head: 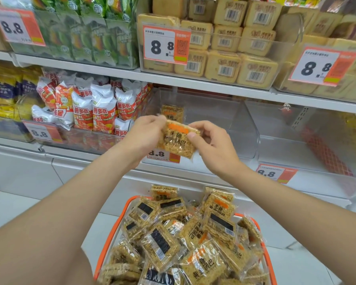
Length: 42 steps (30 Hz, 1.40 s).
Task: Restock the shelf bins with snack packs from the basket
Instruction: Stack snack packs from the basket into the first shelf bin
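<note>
Both hands hold one clear-wrapped golden rice-crisp snack pack (178, 141) in front of the middle shelf. My left hand (145, 133) pinches its upper left edge, and my right hand (211, 144) grips its right side with the thumb on the front. Behind it stands a clear plastic shelf bin (243, 128) with a single matching pack (173, 113) upright at its back. Below my arms, an orange basket (111, 233) is piled with several of the same packs (193, 237).
A second clear bin (308, 138) sits to the right of the first. Left of it, a bin holds red-and-white snack bags (95, 108). The upper shelf carries green packs (95, 31) and beige cake packs (224, 44). Price tags reading 8.8 hang along the shelf edges.
</note>
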Available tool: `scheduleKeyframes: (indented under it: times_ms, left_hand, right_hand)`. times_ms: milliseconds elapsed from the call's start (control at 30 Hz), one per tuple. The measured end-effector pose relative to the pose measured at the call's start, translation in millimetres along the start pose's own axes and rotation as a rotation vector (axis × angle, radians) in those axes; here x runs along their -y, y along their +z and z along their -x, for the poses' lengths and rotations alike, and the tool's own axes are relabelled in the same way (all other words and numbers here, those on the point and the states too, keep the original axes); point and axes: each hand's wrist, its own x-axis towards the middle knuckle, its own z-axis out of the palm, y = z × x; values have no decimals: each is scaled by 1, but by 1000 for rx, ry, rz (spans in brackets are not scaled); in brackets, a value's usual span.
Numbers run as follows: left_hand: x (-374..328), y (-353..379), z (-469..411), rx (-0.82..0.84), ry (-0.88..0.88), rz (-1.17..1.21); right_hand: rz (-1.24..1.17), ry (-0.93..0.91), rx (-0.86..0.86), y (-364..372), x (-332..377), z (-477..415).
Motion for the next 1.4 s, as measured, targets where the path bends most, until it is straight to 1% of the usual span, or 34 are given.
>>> scheduleKeyframes:
  times_ms: [67,100,133,167,233,300,367,500,633,733,800,900,967,1067,1167,1233,1300,1400]
  left_hand:
    - [5,-4,-1,-150,185,-280]
    - [9,-7,-3,-195,259,-380]
    - [14,-10,-5,-196,301,-456]
    - [21,-14,-9,-162,319,-504]
    - [31,-18,-16,-66,325,-594]
    - [35,-17,-19,-3,336,-730]
    - [35,-13,-21,25,331,-858]
    - [38,-6,-22,84,318,-980]
    - [43,-2,-24,68,325,-1001]
    - [45,2,-25,29,340,-1008]
    - [46,4,-26,16,350,-1020]
    - [49,4,-27,1,373,-1016]
    - [51,4,-28,6,379,-1004]
    - [51,6,-30,4,374,-1002]
    - [50,8,-29,-12,351,-1013]
    - [47,9,-28,-24,327,-1003]
    - [42,9,-27,-52,324,-1000]
    - [31,9,-22,-87,351,-987]
  right_hand:
    - [-7,10,-127,0,-1,-11]
    - [-6,37,-189,0,-2,-18]
    - [2,70,-226,1,-3,-26]
    - [18,103,-239,2,-5,-34]
    - [87,146,-206,7,-12,-52]
    - [206,165,-143,14,-19,-71]
    - [274,206,-80,24,-28,-90]
    - [435,293,55,48,-48,-125]
    - [662,263,103,71,-52,-154]
    - [840,228,85,84,-53,-174]
    - [886,209,27,91,-56,-186]
    - [829,247,-87,99,-67,-197]
    - [828,253,-89,102,-74,-200]
    - [858,220,-42,106,-80,-202]
    - [897,175,119,101,-76,-197]
    - [911,155,193,90,-71,-189]
    - [892,88,211,77,-63,-175]
    - [796,-88,146,53,-43,-141]
